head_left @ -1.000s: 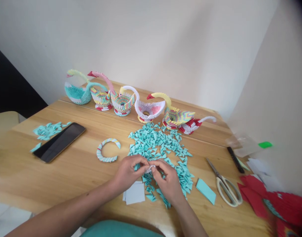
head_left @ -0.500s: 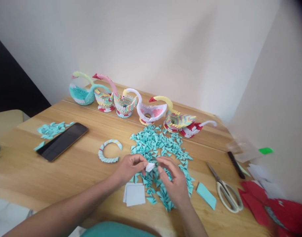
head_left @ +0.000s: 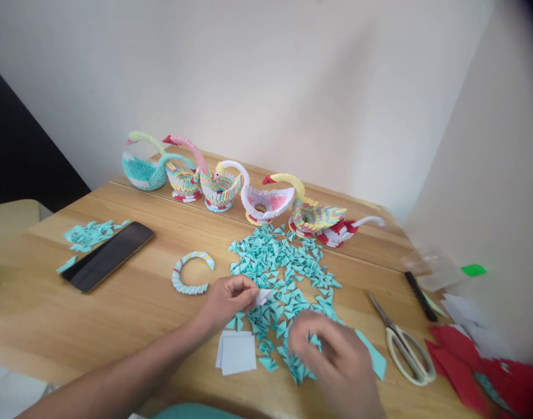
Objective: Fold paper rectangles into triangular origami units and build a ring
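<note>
Pinched between my left hand's thumb and fingers is a small folded white paper piece. My right hand is apart from it, lower and to the right. Its fingers are curled but smeared by motion, so whether anything is in them cannot be made out. Beneath both hands spreads a pile of small turquoise folded paper triangles. A short stack of white paper squares lies just below my left hand. An open ring of interlocked paper pieces rests left of that hand.
Several paper swans stand along the back. A phone lies at left beside more turquoise triangles. On the right are turquoise paper, scissors, a black bar-shaped object and red paper.
My right hand has moved away from the white paper piece, down and to the right, now partly covering the turquoise paper. My left hand keeps hold of the piece in nearly the same place.
</note>
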Motion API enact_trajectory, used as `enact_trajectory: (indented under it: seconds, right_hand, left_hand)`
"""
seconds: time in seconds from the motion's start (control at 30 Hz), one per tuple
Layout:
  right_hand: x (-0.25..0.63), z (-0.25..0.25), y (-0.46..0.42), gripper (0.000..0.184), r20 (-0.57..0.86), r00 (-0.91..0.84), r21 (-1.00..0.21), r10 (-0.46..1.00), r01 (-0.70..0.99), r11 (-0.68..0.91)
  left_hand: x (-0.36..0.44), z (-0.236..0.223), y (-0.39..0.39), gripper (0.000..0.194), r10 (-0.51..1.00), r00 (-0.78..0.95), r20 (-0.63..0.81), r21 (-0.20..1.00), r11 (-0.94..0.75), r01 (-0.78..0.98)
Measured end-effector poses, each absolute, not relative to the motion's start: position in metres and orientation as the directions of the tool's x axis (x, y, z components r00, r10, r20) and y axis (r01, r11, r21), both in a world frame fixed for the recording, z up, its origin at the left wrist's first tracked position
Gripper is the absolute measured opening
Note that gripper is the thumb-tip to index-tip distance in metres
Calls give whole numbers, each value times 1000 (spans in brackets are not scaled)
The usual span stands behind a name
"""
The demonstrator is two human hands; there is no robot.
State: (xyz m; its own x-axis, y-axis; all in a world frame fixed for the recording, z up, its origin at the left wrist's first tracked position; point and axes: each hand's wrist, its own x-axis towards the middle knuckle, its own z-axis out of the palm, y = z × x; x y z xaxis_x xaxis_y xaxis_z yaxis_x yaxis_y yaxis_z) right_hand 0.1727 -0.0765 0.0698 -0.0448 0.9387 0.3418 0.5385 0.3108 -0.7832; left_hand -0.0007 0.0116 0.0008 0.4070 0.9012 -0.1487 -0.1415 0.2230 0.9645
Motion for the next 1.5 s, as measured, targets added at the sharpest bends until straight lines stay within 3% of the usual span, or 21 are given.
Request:
enact_trajectory:
  seconds: [0.1, 0.2, 0.3, 0.53, 0.67, 0.73, 0.83, 0.93, 1.3, 1.5]
  right_hand:
    - [180, 51, -41, 12, 453, -77, -646, 888, 659, 386]
    - [183, 39, -32, 8, 473, -109, -642, 874, 637, 427]
    - [181, 33, -35, 17, 469, -212, -630, 858, 600, 493]
    - [179, 24, -32, 22, 517, -329, -514, 790, 619, 594]
    - [181, 21, -33, 17, 527, -357, -430, 771, 671, 604]
    - [181, 21, -34, 15, 471, -283, -505, 835, 690, 518]
    - [178, 24, -35, 16, 283, -120, -678, 952, 676, 287]
    - [174, 27, -34, 21, 130, -46, -779, 990, 613, 131]
    - [170, 22, -32, 23, 5, -33, -892, 999, 451, 20]
    - [177, 20, -32, 28, -164, -140, -978, 976, 154, -142]
  left_hand:
    - [-1, 0, 12, 39, 862, 468, -193, 931, 311, -190]
    - [-2, -3, 12, 38, 799, 557, -225, 874, 419, -247]
    - [-2, -6, 12, 35, 768, 599, -227, 844, 462, -273]
    - [-3, -12, 10, 32, 714, 659, -235, 827, 503, -250]
    - [-2, -8, 10, 39, 728, 658, -190, 894, 406, -191]
    - [-2, -5, 10, 41, 769, 618, -163, 929, 331, -167]
    - [-1, -2, 9, 41, 803, 581, -132, 947, 275, -165]
    - [0, -1, 9, 40, 804, 583, -120, 955, 254, -154]
    - [1, -4, 8, 41, 822, 554, -134, 961, 244, -129]
    - [-1, -3, 8, 34, 861, 502, -81, 973, 177, -146]
